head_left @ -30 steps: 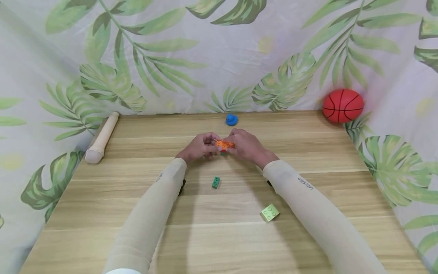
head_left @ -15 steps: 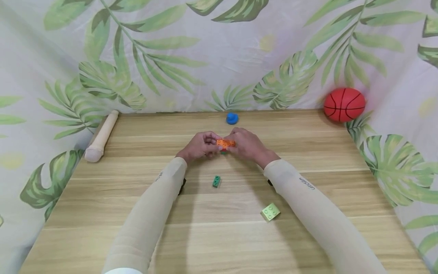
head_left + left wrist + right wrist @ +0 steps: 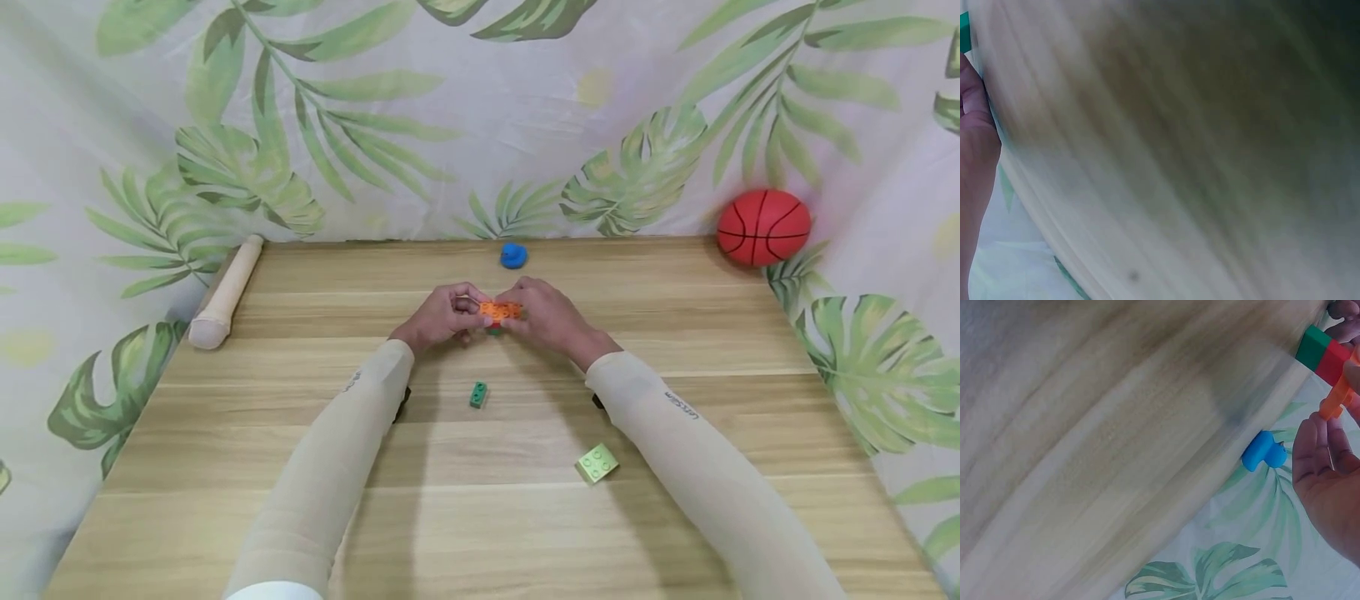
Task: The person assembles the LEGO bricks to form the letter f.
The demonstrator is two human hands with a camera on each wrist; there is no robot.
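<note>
Over the far middle of the table, both hands meet at a small stack of toy bricks. On top is an orange studded brick (image 3: pixel 500 311); under it come a red brick (image 3: pixel 1332 362) and a green brick (image 3: pixel 1314 346). My left hand (image 3: pixel 442 317) pinches the stack from the left, thumb on the near side. From the right, my right hand (image 3: pixel 551 318) pinches the orange brick, its fingertips at the brick's end in the right wrist view. The left wrist view catches only part of the left hand (image 3: pixel 975 125) and a sliver of green.
A small green brick (image 3: pixel 477 394) and a light green brick (image 3: pixel 597 463) lie nearer on the wooden table (image 3: pixel 480 533). Behind the hands sits a blue toy duck (image 3: pixel 513 256). A red ball (image 3: pixel 763 227) rests at the back right, a pale mallet-like stick (image 3: pixel 227 293) at the left edge.
The orange brick's right part has come round to lie more in line between the fingers, showing more studs. The hands keep their hold, and the head view has shifted slightly.
</note>
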